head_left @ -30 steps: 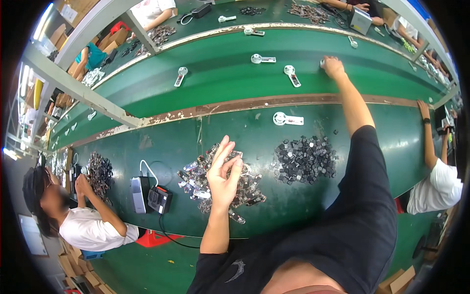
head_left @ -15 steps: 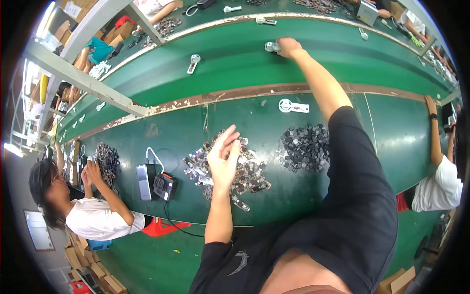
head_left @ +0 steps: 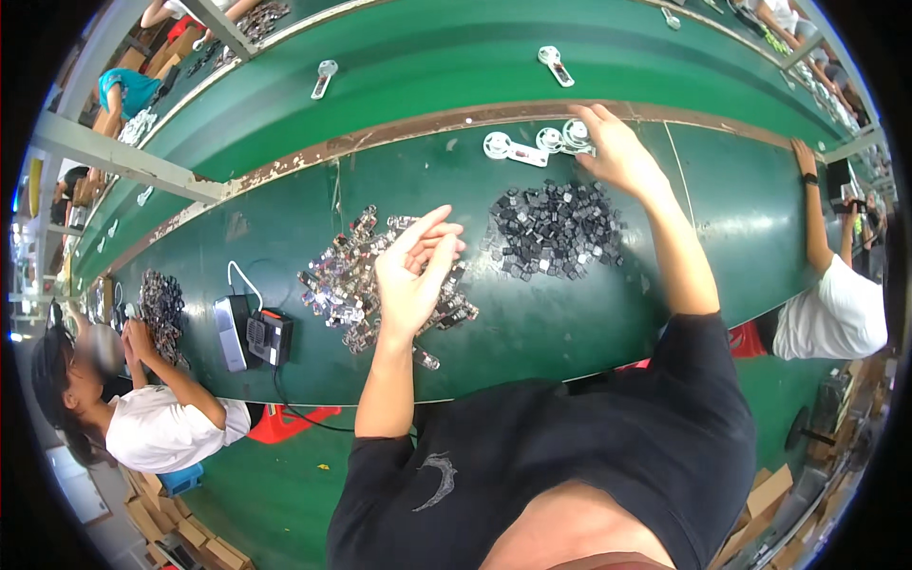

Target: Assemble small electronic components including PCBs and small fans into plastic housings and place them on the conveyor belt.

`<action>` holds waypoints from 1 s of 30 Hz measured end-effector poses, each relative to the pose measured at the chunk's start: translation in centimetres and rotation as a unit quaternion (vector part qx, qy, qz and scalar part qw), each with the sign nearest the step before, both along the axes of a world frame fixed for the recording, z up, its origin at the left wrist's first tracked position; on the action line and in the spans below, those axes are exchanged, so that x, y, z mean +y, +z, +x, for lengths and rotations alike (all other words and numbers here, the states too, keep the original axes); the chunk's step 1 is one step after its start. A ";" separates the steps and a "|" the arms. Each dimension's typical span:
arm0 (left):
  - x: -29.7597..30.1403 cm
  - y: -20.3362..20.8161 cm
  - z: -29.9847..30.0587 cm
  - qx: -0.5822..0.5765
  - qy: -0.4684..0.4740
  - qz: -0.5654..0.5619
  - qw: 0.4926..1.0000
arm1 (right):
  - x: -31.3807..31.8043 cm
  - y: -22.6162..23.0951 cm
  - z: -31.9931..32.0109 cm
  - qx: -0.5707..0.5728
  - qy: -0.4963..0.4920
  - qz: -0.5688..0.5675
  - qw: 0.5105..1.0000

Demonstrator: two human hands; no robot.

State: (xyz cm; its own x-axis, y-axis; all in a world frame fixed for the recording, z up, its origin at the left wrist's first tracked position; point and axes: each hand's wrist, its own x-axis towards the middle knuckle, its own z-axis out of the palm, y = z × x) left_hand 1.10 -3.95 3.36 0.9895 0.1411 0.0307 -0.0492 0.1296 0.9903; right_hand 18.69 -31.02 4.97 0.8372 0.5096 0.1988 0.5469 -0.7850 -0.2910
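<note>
My left hand (head_left: 408,280) hovers over a pile of small circuit-board assemblies (head_left: 332,285), its fingers loosely bent and nothing visible in them. At the far side of the bench, my right hand (head_left: 622,157) has its thumb and fingers around a white round-headed plastic housing (head_left: 576,133). A second round white housing (head_left: 549,141) touches it on the left; their handles are mostly hidden. Just left of these lies another white housing (head_left: 518,150) with a straight handle. Below the right hand spreads a heap of small black square parts (head_left: 556,228).
Beyond the bench's worn ledge (head_left: 380,138) runs a green belt (head_left: 427,81) carrying white housings (head_left: 556,66). A grey box (head_left: 231,332) and a black device (head_left: 271,337) with a cable stand left of the boards. Co-workers sit at left (head_left: 171,427) and right (head_left: 826,313).
My right hand has come back from the belt to the bench with white housings, beside the one lying there. My left hand stays over the boards. The whole view has shifted.
</note>
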 end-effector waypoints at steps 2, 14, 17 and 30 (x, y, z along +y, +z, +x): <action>-1.0 -0.4 0.0 -0.011 -0.012 0.028 0.999 | 1.9 -0.7 -2.4 -0.058 0.135 0.105 0.984; -0.1 0.6 -0.2 -0.056 0.071 -0.063 0.994 | 7.9 3.3 -10.0 0.124 0.222 0.240 0.937; -0.3 0.6 -0.4 -0.076 0.086 -0.062 0.992 | 7.5 3.2 -10.7 0.038 0.198 0.222 0.954; 0.2 0.8 -0.9 -0.098 0.126 -0.019 0.987 | 8.6 1.0 -10.6 -0.034 0.201 0.240 0.949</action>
State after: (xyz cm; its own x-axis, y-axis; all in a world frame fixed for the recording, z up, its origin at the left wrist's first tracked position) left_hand 0.16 -3.80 4.15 0.8981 0.3871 0.2087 -0.2756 0.1254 0.9531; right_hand 8.09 -22.37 6.01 0.5713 0.6219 0.5356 0.8047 -0.2958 -0.5148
